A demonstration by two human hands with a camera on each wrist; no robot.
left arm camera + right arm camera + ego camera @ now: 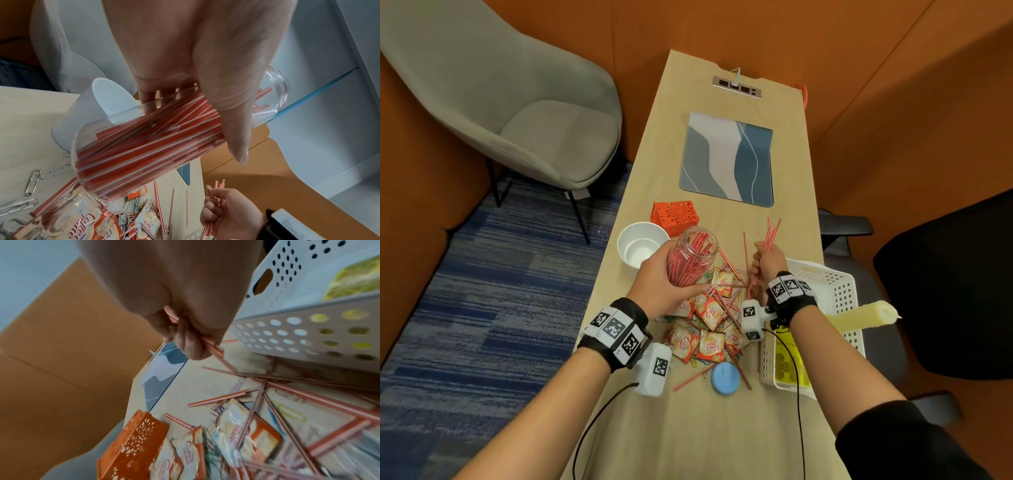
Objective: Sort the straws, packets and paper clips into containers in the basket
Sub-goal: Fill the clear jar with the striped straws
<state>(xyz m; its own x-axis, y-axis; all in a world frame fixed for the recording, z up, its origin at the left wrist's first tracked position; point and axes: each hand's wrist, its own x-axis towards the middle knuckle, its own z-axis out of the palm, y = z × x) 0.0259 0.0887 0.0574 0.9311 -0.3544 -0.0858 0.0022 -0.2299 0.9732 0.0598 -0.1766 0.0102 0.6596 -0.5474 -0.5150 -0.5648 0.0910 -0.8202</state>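
Note:
My left hand (664,277) grips a clear plastic jar (693,255) holding several red-and-white straws (144,142), tilted with its mouth pointing away. My right hand (767,260) holds a small bundle of straws (770,233) just right of the jar, their ends sticking out above and below the fist (185,335). Below both hands lies a heap of creamer packets (709,335), loose straws (726,308) and paper clips (33,180) on the wooden table (722,428). A white perforated basket (839,294) stands at the right edge.
A white cup (642,243) and an orange perforated box (676,213) sit left of the jar. A blue round lid (725,378) lies near the heap. A patterned mat (727,159) lies farther back. The basket holds a yellow item (789,363). Chairs flank the table.

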